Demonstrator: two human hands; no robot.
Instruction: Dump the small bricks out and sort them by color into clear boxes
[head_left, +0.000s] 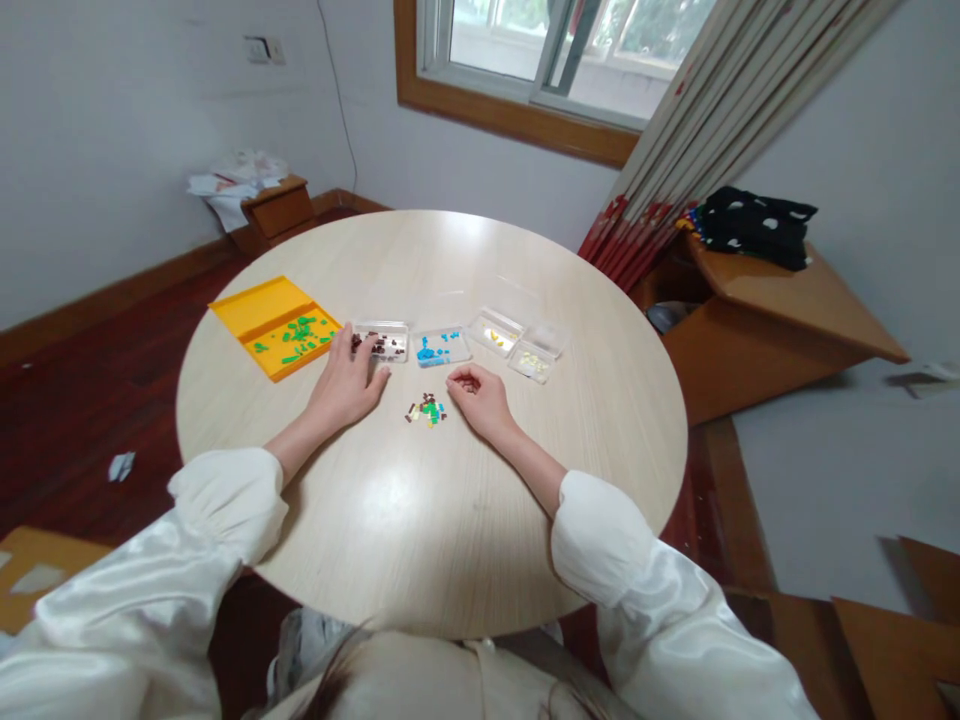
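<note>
A yellow case lies open at the far left of the round tabletop, its lower half scattered with green pieces. Beside it, the person's left hand reaches over a clear box of brown pieces, fingers loosely spread, thumb apart; whether the tips touch a piece, I cannot tell. Nearer the person, between the two hands, sits a small mixed pile of pieces. Behind it stands a box of blue pieces. The right hand, fingers curled closed, holds several brown pieces. Beyond it, adjoining clear boxes contain yellow pieces and pale pieces.
</note>
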